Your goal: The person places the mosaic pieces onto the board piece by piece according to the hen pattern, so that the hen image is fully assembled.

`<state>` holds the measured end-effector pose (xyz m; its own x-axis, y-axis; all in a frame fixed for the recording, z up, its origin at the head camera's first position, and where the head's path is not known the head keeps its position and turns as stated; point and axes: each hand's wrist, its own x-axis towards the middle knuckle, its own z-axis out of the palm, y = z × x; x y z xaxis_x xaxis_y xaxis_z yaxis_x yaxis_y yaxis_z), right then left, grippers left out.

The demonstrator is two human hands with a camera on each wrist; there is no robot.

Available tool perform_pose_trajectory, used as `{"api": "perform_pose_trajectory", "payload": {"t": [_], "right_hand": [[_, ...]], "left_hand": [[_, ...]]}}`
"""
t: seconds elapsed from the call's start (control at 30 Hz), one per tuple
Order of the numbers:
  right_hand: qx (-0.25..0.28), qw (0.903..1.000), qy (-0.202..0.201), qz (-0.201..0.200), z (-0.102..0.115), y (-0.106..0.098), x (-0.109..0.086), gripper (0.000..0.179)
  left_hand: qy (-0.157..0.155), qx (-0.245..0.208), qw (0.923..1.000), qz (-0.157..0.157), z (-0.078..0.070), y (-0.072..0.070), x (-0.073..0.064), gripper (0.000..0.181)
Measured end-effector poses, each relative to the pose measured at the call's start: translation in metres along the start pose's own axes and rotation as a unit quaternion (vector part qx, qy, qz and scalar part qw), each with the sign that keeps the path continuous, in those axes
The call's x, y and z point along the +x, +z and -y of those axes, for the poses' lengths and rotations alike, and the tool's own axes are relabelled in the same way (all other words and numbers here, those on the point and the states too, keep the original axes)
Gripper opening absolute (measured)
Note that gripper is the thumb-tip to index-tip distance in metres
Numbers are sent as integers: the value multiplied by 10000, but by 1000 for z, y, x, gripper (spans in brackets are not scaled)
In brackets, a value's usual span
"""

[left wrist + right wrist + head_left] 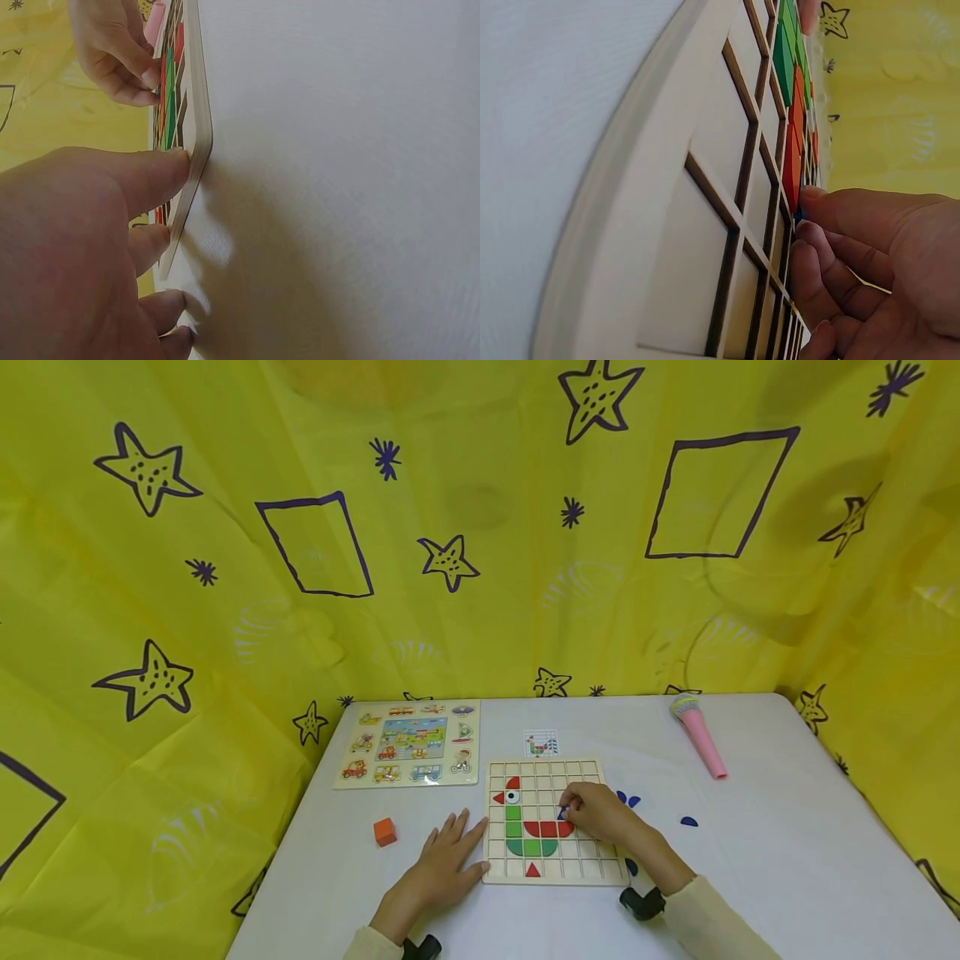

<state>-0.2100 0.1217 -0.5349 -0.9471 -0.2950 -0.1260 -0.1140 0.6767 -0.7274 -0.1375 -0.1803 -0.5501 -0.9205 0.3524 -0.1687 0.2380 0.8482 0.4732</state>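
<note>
A wooden grid board (pixel 555 877) lies on the table, with red, green and white shape pieces set in its cells. My right hand (pixel 600 814) is over the board's right part and pinches a small blue piece (pixel 562 814) between thumb and fingertips, beside a red rounded piece (pixel 792 169). The fingers hide most of the blue piece, so its full outline cannot be told. Spread flat with straight fingers, my left hand (pixel 444 867) rests at the board's left edge. In the left wrist view its thumb (pixel 161 176) touches the board's rim.
Dark blue half-round pieces (pixel 688 821) lie right of the board. A small picture card (pixel 541 743) sits behind it. A vehicle puzzle (pixel 352 777) is at the back left, an orange cube (pixel 385 832) at the left, a pink toy microphone (pixel 703 743) at the back right.
</note>
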Motion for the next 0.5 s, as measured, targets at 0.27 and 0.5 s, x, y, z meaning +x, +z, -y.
{"api": "perform_pose_trajectory", "payload": {"t": [0.27,0.5], "right_hand": [[32,10000,-2,-3,-2,1,1,10],[63,9999,-67,85,-1,-9,-1,7]], "left_hand": [[12,2,10000,-5,1,0,0,68],[-1,-30,10000,27,1,0,0,68]]}}
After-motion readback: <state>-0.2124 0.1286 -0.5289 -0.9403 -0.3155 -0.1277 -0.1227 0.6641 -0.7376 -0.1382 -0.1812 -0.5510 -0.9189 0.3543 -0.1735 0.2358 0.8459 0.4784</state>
